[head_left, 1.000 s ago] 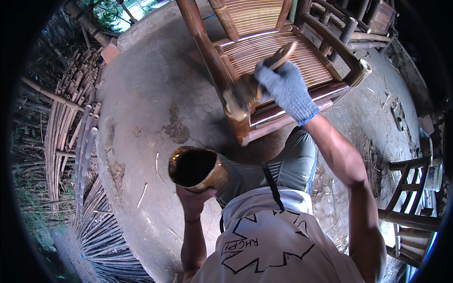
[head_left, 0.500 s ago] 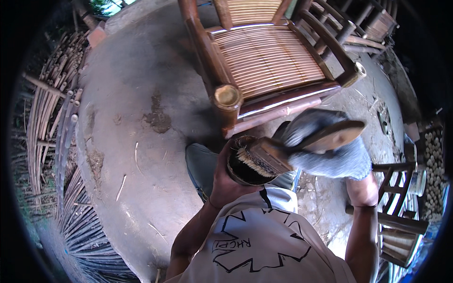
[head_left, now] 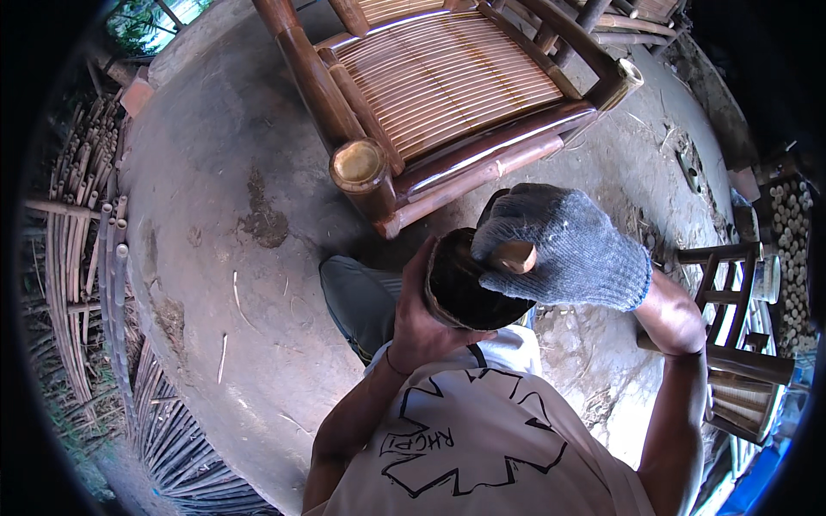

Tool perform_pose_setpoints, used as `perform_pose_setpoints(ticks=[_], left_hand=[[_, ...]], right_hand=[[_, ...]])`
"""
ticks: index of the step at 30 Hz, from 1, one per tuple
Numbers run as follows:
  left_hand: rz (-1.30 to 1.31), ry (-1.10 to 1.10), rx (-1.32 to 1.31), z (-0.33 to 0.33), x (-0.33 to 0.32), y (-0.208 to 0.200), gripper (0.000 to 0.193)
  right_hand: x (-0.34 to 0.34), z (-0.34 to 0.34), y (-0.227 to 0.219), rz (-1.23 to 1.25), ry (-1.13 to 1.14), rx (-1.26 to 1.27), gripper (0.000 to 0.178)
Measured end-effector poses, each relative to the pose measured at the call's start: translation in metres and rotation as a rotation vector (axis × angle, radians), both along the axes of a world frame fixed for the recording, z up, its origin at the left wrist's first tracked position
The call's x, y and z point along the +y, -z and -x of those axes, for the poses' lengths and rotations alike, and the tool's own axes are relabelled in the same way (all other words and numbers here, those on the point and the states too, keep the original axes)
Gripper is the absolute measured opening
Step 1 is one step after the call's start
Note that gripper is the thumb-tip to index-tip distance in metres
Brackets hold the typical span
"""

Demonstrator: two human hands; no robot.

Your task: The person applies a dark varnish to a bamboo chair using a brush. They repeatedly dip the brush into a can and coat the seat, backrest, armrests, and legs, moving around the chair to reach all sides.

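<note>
Concrete floor (head_left: pixel 189 232) here, stained and rough, running wide left of the bamboo armchair (head_left: pixel 456 82) to an edge by stacked bamboo poles (head_left: pixel 82 335). Left hand (head_left: pixel 415 327) wraps a dark cup (head_left: pixel 447 277) between chair and shirt (head_left: pixel 482 439); gloved right hand (head_left: pixel 564 249) grips a brush handle (head_left: pixel 514 257) over it.

The brush (head_left: pixel 514 257) has moved from the chair (head_left: pixel 452 90) into the cup (head_left: pixel 449 284).

The glove (head_left: pixel 564 245) is mottled blue-grey with a bright blue cuff edge; the handle (head_left: pixel 516 257) is pale tan; the cup (head_left: pixel 453 288) is blackish brown inside; the chair (head_left: pixel 495 163) is glossy reddish brown, its seat (head_left: pixel 456 82) striped tan and brown; the shirt (head_left: pixel 495 434) is white with a black jagged outline; the trousers (head_left: pixel 354 292) are grey-green; the floor (head_left: pixel 185 284) is grey, blotched dark brown.
</note>
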State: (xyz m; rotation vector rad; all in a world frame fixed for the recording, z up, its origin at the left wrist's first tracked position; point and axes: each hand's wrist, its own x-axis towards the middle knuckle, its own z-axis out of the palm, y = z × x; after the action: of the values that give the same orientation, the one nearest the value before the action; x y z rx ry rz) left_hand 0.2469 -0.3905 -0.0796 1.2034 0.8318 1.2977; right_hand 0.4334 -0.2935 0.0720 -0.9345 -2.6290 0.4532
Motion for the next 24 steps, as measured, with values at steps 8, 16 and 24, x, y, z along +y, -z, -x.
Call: perform_pose_setpoints(ticks=[8,16,24], left_hand=[[-0.125,-0.021,0.042,0.0,0.003,0.009,0.123],[0.339,0.152,-0.342,0.017,-0.004,-0.007,0.104],[0.039,-0.238,0.629,0.088,-0.039,0.005,0.114]], right_hand=[[0.0,-0.007,-0.014,0.009,-0.062,0.045,0.033],[-0.015,-0.048,0.068,1.035,0.6,1.562,0.029],[-0.023,0.003,0.166,1.536,0.547,2.13,0.033]])
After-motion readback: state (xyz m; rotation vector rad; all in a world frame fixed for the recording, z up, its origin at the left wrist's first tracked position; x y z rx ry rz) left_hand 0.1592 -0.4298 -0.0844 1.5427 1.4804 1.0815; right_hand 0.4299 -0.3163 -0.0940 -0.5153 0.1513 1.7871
